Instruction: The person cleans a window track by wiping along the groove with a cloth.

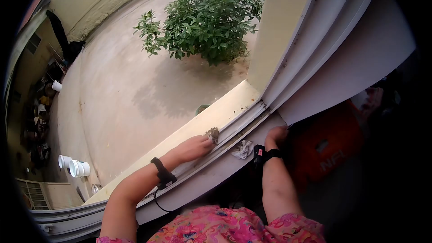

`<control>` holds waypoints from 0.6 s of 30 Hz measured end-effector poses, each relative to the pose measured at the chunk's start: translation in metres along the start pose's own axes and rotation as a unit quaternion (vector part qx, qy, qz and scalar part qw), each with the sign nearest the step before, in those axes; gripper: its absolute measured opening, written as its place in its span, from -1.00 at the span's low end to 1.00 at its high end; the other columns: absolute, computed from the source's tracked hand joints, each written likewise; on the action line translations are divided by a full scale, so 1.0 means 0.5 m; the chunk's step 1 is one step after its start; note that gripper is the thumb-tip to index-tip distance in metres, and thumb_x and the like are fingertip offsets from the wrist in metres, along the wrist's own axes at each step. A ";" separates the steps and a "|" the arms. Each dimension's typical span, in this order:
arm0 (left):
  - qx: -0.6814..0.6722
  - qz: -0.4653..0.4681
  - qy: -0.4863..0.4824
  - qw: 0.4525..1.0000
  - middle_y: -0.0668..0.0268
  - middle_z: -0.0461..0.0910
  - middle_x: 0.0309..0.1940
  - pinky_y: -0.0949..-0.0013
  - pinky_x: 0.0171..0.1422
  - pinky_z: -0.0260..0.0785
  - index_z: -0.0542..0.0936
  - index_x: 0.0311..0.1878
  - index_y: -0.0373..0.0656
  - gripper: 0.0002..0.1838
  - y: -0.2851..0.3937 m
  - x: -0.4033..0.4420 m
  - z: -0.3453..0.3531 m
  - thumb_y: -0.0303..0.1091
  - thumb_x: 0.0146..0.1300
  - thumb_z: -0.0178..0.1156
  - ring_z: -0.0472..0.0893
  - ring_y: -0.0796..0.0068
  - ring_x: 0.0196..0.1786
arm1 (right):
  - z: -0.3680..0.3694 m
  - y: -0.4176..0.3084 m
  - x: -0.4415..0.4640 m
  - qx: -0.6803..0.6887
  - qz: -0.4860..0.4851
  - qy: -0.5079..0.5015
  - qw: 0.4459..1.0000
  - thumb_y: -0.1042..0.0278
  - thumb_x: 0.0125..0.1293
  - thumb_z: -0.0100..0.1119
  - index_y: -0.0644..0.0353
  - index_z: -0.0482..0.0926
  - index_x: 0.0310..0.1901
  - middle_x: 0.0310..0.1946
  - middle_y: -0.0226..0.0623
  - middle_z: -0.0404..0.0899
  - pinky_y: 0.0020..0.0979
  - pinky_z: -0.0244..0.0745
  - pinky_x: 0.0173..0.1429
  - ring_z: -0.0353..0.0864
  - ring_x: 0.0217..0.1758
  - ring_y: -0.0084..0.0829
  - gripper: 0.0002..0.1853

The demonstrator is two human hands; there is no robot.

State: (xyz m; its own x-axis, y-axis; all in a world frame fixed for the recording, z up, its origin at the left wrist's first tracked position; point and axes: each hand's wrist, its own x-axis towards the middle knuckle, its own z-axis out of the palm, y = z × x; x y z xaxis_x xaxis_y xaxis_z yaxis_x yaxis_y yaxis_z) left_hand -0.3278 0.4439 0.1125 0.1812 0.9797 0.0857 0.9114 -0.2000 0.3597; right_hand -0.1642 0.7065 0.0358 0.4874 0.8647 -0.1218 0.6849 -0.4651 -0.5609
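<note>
My left hand (194, 147) reaches over the window track (234, 130), its fingers closed on a dirty, crumpled wad (213, 135) above the outer sill. My right hand (276, 135) is at the inner ledge (216, 166), near the right end of the track; its fingers are curled and partly hidden, and I cannot make out whether they hold anything. Between the two hands, a crumpled white tissue (243, 149) lies on the inner ledge. Dark dirt shows along the track grooves. Both wrists wear black straps with small devices.
The window frame (315, 31) rises at the right. An orange item with white letters (328, 144) is below it, right of my right arm. Outside are a leafy bush (207, 20), white buckets (79, 168) and clutter along a wall. A thin black cable hangs by my left wrist.
</note>
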 end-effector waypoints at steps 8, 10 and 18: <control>0.048 0.043 -0.004 0.998 0.27 0.37 -0.35 0.43 -0.14 0.31 0.49 -0.20 -0.26 -0.72 -0.030 0.181 -0.008 -0.41 -0.01 -0.04 0.38 0.36 -0.22 | -0.003 -0.005 -0.006 0.038 0.007 0.019 0.999 0.09 0.30 -0.36 0.40 0.47 -0.31 -0.38 0.15 0.50 -0.13 0.45 -0.22 0.52 -0.29 0.04 -0.51; 0.050 0.046 0.005 0.998 0.26 0.37 -0.35 0.42 -0.14 0.31 0.49 -0.21 -0.26 -0.72 -0.038 0.218 -0.004 -0.40 -0.01 -0.04 0.38 0.35 -0.22 | -0.015 -0.015 -0.011 0.035 0.010 0.016 0.999 0.09 0.30 -0.37 0.39 0.47 -0.32 -0.38 0.16 0.50 -0.13 0.45 -0.21 0.52 -0.29 0.04 -0.50; 0.069 0.051 0.069 0.994 0.27 0.37 -0.40 0.42 -0.20 0.34 0.47 -0.48 -0.20 -0.89 -0.051 0.349 0.009 -0.41 -0.08 -0.01 0.38 0.34 -0.26 | -0.009 -0.004 -0.004 0.010 0.017 -0.021 1.000 0.10 0.31 -0.40 0.37 0.47 -0.32 -0.39 0.15 0.51 -0.11 0.45 -0.20 0.52 -0.27 0.05 -0.51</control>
State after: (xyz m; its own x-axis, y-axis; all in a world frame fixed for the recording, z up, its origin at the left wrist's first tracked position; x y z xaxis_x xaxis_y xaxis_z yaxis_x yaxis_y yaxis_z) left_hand -0.3178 0.6198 0.1142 0.2310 0.9416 0.2451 0.9349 -0.2846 0.2122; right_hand -0.1642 0.7048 0.0410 0.4858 0.8563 -0.1753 0.6573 -0.4901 -0.5725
